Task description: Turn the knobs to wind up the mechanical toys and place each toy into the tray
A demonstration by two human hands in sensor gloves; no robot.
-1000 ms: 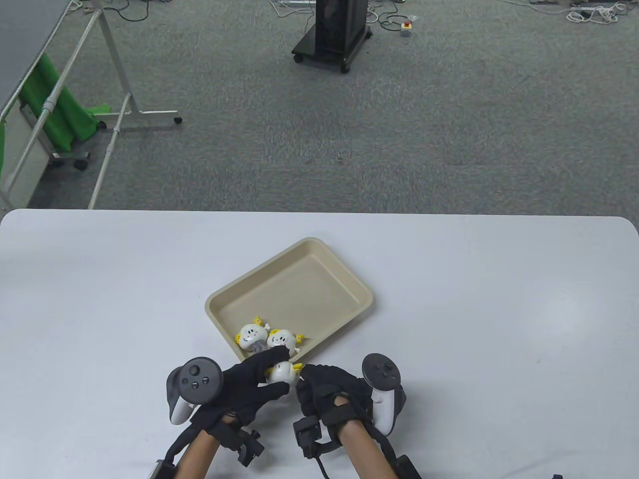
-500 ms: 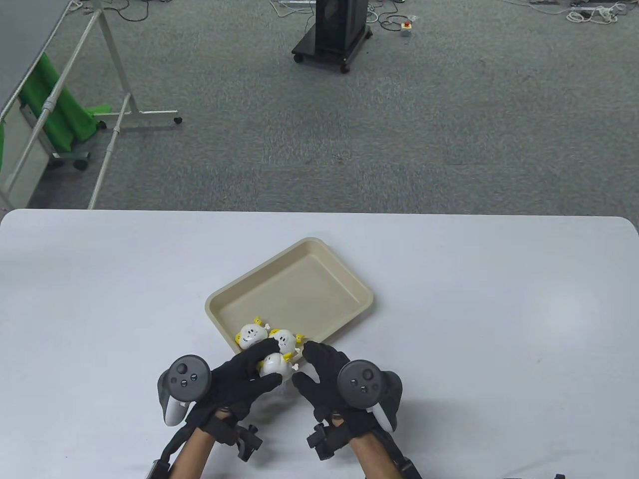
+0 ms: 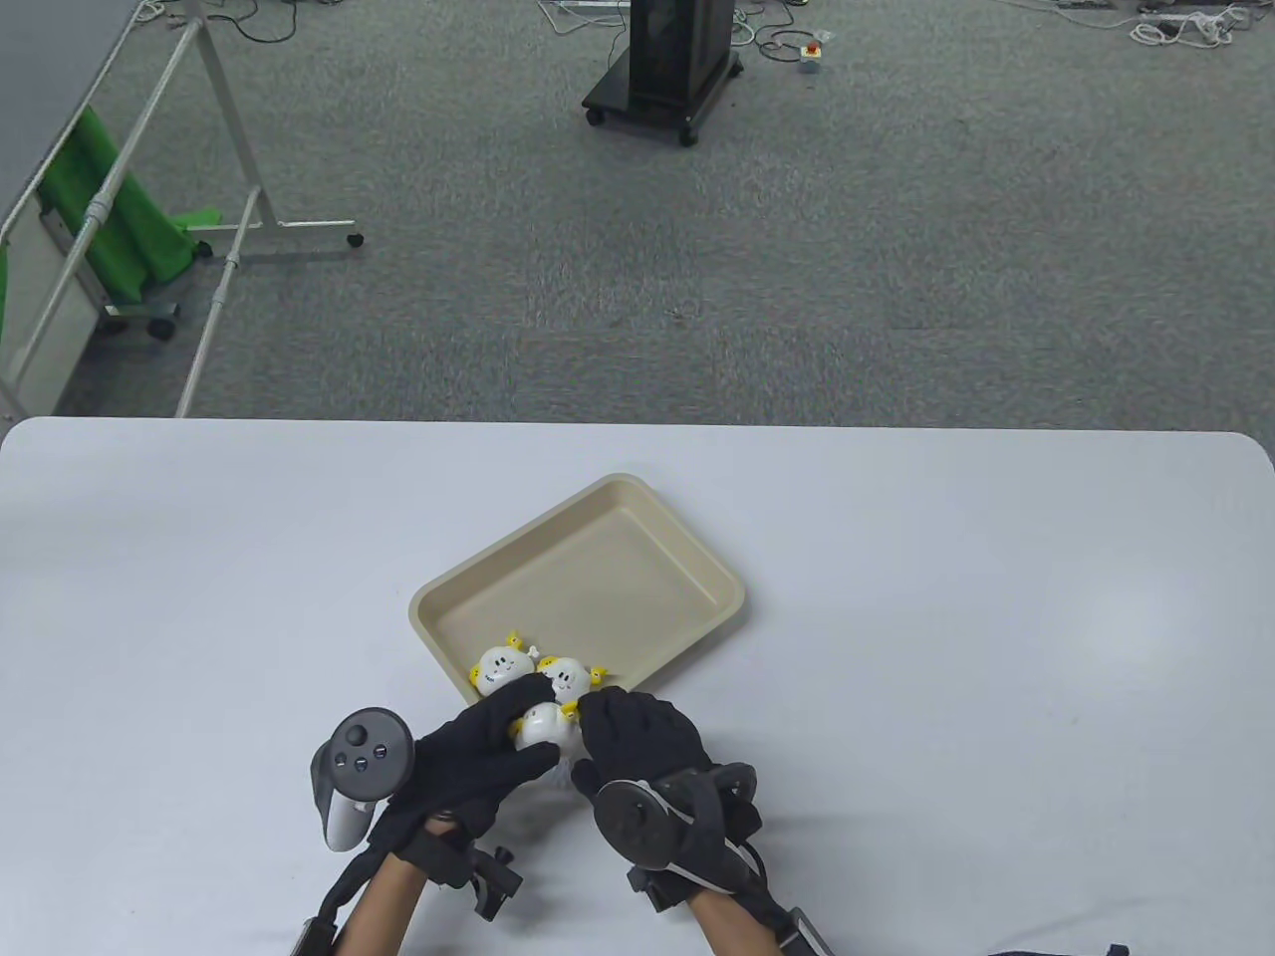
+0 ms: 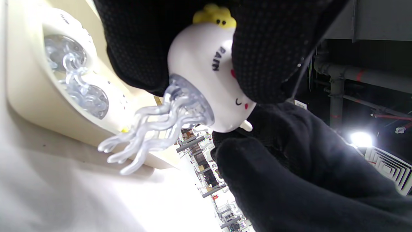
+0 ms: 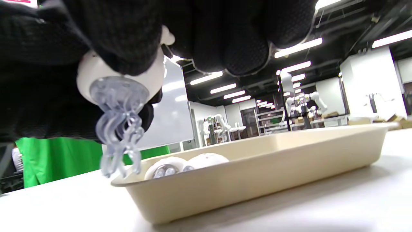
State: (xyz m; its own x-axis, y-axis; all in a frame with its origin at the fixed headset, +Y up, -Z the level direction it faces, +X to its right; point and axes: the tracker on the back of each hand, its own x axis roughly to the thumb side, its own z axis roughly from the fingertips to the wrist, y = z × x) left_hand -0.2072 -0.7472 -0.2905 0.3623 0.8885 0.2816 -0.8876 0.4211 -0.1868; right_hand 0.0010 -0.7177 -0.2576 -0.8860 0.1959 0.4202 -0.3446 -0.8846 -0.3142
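A white jellyfish toy (image 3: 546,724) with clear tentacles hangs just above the table at the beige tray's (image 3: 637,498) near corner. My left hand (image 3: 526,735) grips its body from the left; in the left wrist view the toy (image 4: 206,74) sits between those fingers. My right hand (image 3: 590,742) closes in from the right, its fingers pinching the small white knob (image 4: 246,125) on the toy's side. In the right wrist view the toy (image 5: 119,83) dangles beside the tray (image 5: 257,174). Two more jellyfish toys (image 3: 498,669) (image 3: 566,677) lie in the tray's near corner.
The rest of the tray's floor (image 3: 608,568) is bare. White table (image 3: 946,647) spreads to both sides. Beyond the far edge are carpet, a black wheeled stand (image 3: 667,70) and a white frame with green cloth (image 3: 110,219).
My right hand has slid left and rolled over, its fingers coming onto the toy. My left hand has carried the toy a little left and nearer the tray.
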